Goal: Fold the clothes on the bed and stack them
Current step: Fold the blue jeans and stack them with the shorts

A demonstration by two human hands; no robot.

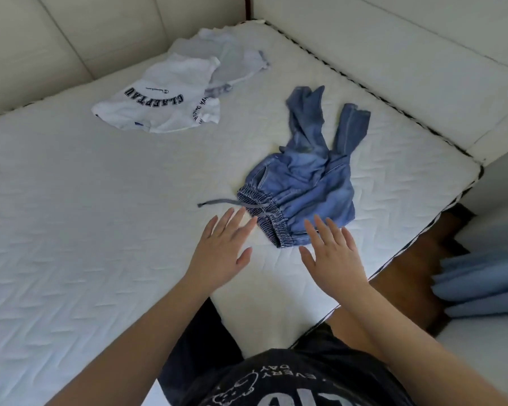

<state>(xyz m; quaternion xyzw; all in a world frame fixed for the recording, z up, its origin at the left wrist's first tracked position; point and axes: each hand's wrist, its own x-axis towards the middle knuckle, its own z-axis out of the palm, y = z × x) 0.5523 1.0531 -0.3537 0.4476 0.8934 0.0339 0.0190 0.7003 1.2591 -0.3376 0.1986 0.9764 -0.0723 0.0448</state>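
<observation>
White quilted mattress (100, 218) fills most of the view, set into a corner of cream padded panels (393, 54). Its near right corner gives onto dark wood floor (408, 276), with folds of blue fabric (478, 285) beyond that, at the right edge of the view.

Landmark: denim trousers (305, 183), crumpled on the mattress, right of centre. Elastic waistband (273, 221) faces the person; both legs trail toward the far padded panel, twisted, ends apart. Grey drawstring (226, 203) runs out from the waistband to the left, lying flat on the mattress.

Far left of the trousers and well apart from them: white T-shirt (162, 104) with dark arched lettering, rumpled. A pale blue-grey garment (232, 63) lies partly under it on its far side, also unfolded. Nothing folded or stacked in sight.

Left hand (220, 253): fingers straight and spread, palm down, holding nothing; fingertips just short of the drawstring and waistband, on the near left side of the trousers. Contact with the cloth cannot be told.

Right hand (332, 259): fingers straight, spread wide, holding nothing; fingertips overlap the near hem of the trousers by the waistband. Whether it touches or hovers cannot be told.

Person stands at the near corner of the mattress, in a dark printed top (291, 385).
</observation>
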